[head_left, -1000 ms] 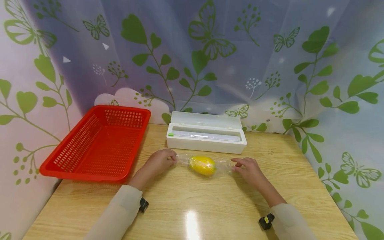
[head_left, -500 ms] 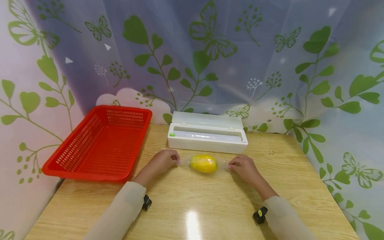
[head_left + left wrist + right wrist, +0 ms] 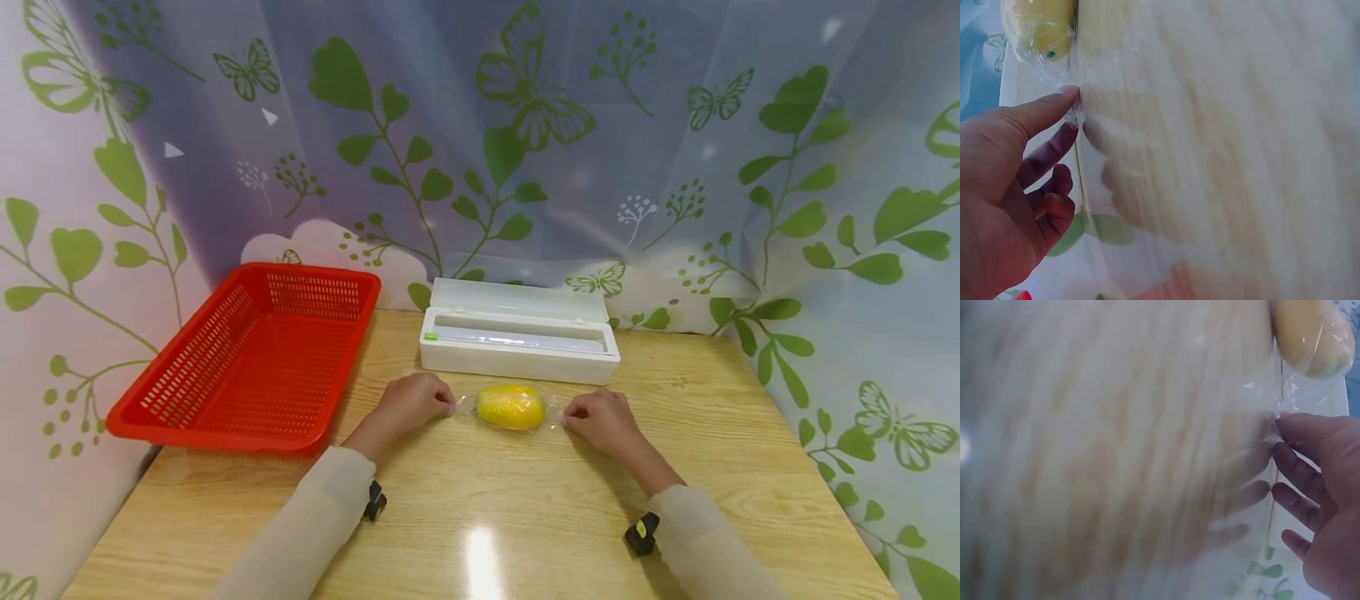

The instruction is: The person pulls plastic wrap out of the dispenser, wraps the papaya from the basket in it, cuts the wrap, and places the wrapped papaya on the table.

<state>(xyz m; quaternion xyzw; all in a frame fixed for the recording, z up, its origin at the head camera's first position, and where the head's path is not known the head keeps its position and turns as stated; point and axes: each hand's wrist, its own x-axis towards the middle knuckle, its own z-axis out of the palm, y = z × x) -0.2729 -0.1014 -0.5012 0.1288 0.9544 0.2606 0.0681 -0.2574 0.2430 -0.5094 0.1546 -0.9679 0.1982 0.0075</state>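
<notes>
A yellow mango-like fruit (image 3: 511,407) lies wrapped in clear cling film (image 3: 553,407), whose gathered ends stick out to either side. My left hand (image 3: 414,402) pinches the left end of the film between thumb and index finger. On the other side, my right hand (image 3: 604,422) pinches the right end. In the left wrist view, the thumb and index finger meet at the film (image 3: 1044,72) just below the fruit (image 3: 1041,25). Likewise in the right wrist view, the fingers hold the film (image 3: 1297,394) close to the fruit (image 3: 1315,337).
Behind the fruit stands a white box (image 3: 517,363) with its lid up and a roll (image 3: 517,338) inside. A red perforated basket (image 3: 341,367) sits at the left of the wooden table (image 3: 480,500). A patterned curtain (image 3: 600,208) hangs behind.
Both hands have moved inward, closer to the fruit, and the film ends between them look shorter. The right fingers have closed more on the film. Box and basket stay put.
</notes>
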